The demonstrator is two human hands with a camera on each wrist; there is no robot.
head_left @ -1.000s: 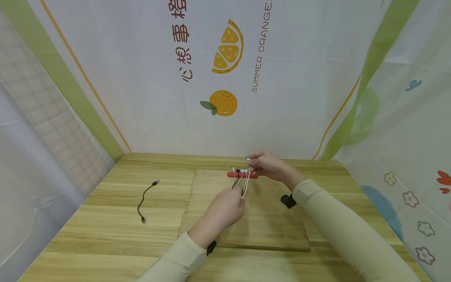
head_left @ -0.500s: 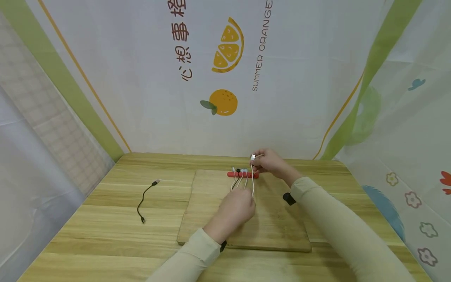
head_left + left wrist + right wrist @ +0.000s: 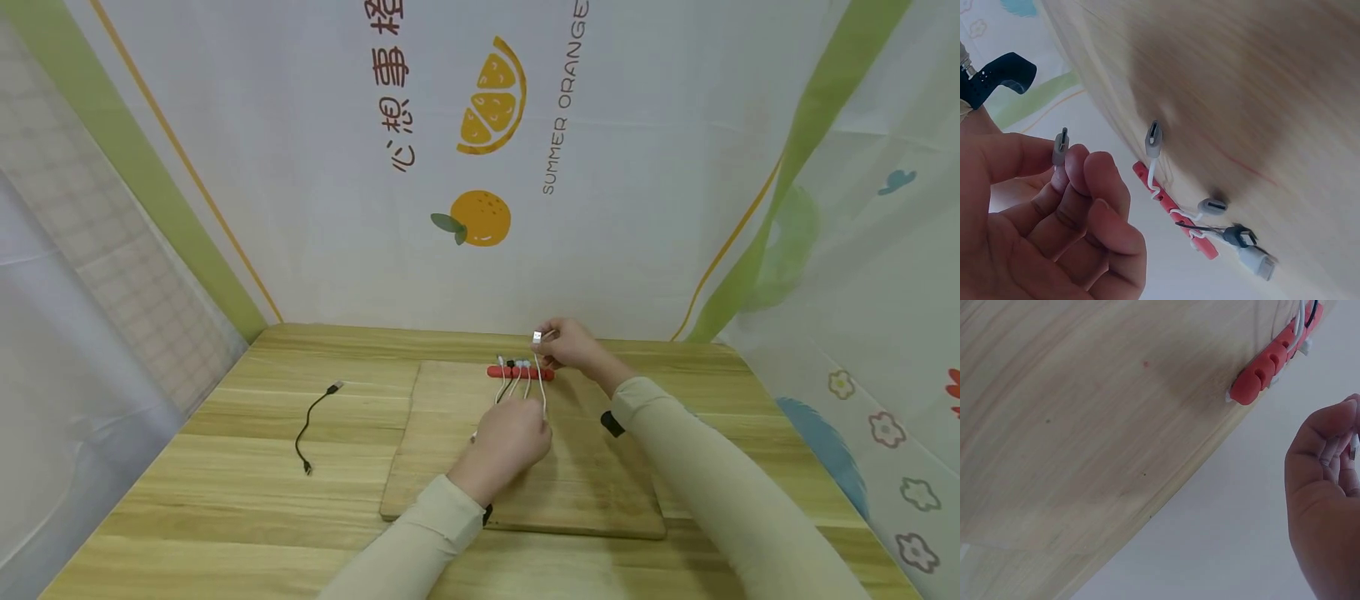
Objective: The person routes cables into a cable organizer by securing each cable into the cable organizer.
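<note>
My right hand (image 3: 570, 343) pinches a white USB cable (image 3: 541, 385) close to its USB plug (image 3: 537, 337), above the right part of a red cable holder (image 3: 492, 372). Closer to me, my left hand (image 3: 504, 442) grips the same cable. In the left wrist view, a small grey-white connector (image 3: 1060, 150) is pinched between thumb and fingers. Several other cables, white and black, sit in the holder's slots; their connectors, such as a black one (image 3: 1239, 235), hang free. The right wrist view catches my right hand (image 3: 1322, 475) beside the holder (image 3: 1249, 386), where end slots show no cable.
The holder is at the far edge of a wooden board (image 3: 585, 475) on a wood-grain table (image 3: 225, 517). A short black USB cable (image 3: 306, 425) lies on the table to the left. A printed curtain (image 3: 637, 208) hangs behind the table.
My left hand has shifted right, and the white cable has moved rightward along the holder. Its USB plug has turned to show its metal end. Over the last half second, little has moved.
</note>
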